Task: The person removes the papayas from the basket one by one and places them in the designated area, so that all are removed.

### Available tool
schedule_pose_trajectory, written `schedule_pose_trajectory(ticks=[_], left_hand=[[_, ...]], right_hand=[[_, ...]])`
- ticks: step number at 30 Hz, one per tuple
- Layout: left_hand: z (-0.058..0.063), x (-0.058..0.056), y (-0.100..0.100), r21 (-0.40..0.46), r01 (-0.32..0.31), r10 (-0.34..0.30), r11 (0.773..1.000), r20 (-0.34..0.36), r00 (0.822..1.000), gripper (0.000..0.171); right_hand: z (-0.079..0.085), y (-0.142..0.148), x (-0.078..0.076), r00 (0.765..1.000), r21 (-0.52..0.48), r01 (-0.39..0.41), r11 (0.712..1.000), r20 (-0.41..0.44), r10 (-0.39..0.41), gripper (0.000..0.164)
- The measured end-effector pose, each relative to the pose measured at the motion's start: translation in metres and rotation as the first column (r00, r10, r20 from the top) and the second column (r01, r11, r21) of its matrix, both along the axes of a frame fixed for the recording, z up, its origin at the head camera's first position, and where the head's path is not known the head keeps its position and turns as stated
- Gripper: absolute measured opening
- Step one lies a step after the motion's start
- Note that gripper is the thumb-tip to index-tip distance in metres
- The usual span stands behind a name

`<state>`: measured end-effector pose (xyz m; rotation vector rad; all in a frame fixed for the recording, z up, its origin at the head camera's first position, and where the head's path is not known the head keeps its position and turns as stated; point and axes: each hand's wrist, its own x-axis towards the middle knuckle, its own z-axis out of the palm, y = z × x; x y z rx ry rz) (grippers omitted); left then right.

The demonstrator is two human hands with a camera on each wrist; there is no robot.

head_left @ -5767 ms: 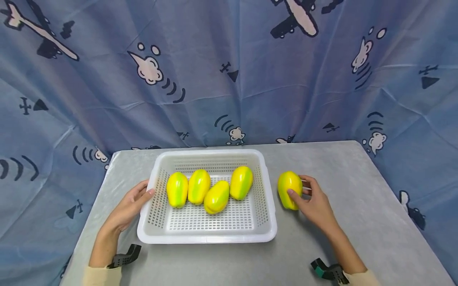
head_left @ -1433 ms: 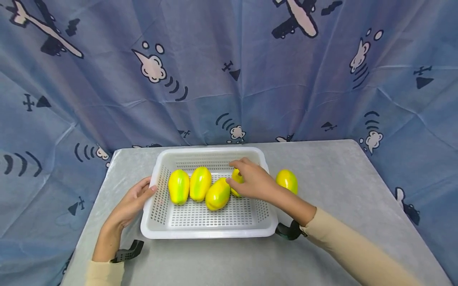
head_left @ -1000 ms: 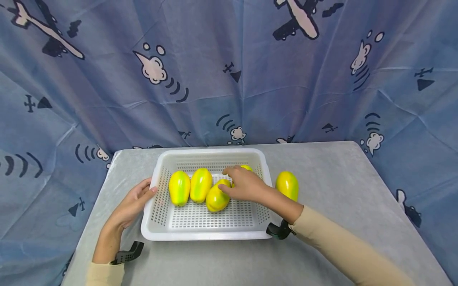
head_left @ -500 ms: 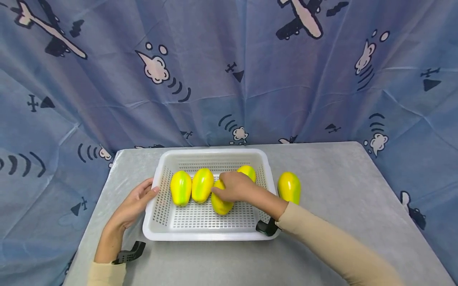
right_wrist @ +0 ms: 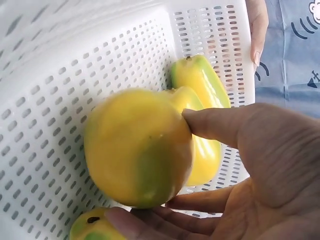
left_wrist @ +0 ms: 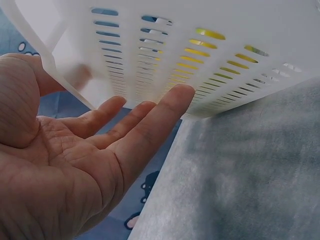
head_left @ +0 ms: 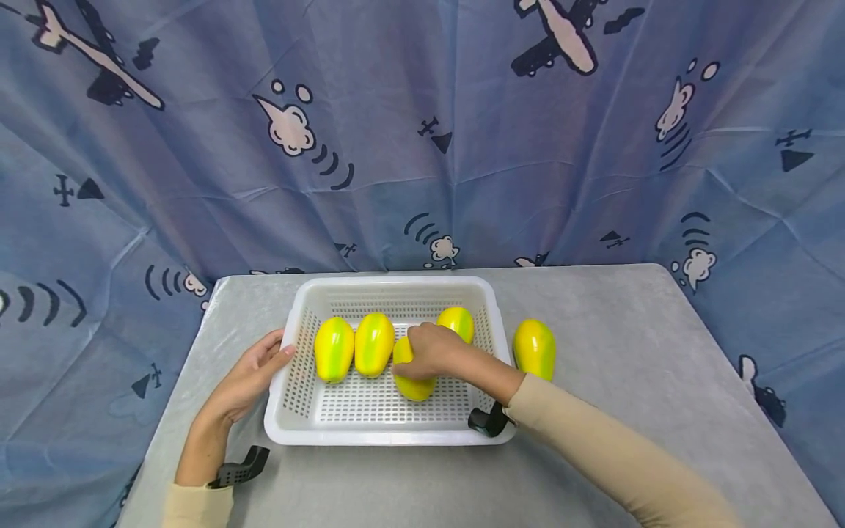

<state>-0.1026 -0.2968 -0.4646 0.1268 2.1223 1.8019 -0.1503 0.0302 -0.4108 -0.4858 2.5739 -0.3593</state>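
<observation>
One yellow fruit (head_left: 535,348) outside the basket (head_left: 389,438) — head view only.

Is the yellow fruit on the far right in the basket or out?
Out: that yellow fruit lies on the grey table, outside the white basket.

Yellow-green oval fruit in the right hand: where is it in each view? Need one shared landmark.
Head: yellow-green oval fruit is below centre, gripped by the right hand inside the white perforated plastic basket.
Left wrist: can't pick it out; only yellow shows through the basket's side.
Right wrist: large, slightly left of and below centre.
Shared landmark: the basket.
</observation>
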Motion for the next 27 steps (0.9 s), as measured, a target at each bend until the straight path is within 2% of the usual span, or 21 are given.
schedule_pose_trajectory(ticks=[3, 7, 13, 18, 27], left_hand=[[0.001, 0.001, 0.001, 0.011, 0.008, -0.008, 1.0, -0.008, 1.0, 0.065], [0.001, 0.001, 0.001, 0.023, 0.015, -0.015, 1.0, -0.01, 1.0, 0.064], [-0.004, -0.002, 0.0, 0.021, 0.004, -0.004, 1.0, -0.003, 1.0, 0.064], [-0.004, -0.001, -0.001, 0.016, 0.002, -0.002, 1.0, -0.003, 1.0, 0.065], [-0.006, 0.0, 0.0, 0.033, 0.011, -0.011, 0.999, -0.003, 1.0, 0.064]], right_hand=[[-0.001, 0.001, 0.0, 1.0, 0.0, -0.014, 1.0, 0.007, 0.014, 0.042], [-0.001, 0.002, 0.001, 0.999, -0.01, -0.025, 1.0, 0.02, 0.026, 0.058], [-0.002, 0.005, 0.002, 0.997, -0.013, -0.038, 0.999, 0.059, 0.039, 0.07], [0.001, 0.008, 0.004, 0.996, -0.015, -0.05, 0.999, 0.074, 0.051, 0.072], [0.007, 0.013, 0.008, 0.997, -0.002, -0.065, 0.998, 0.046, 0.065, 0.071]])
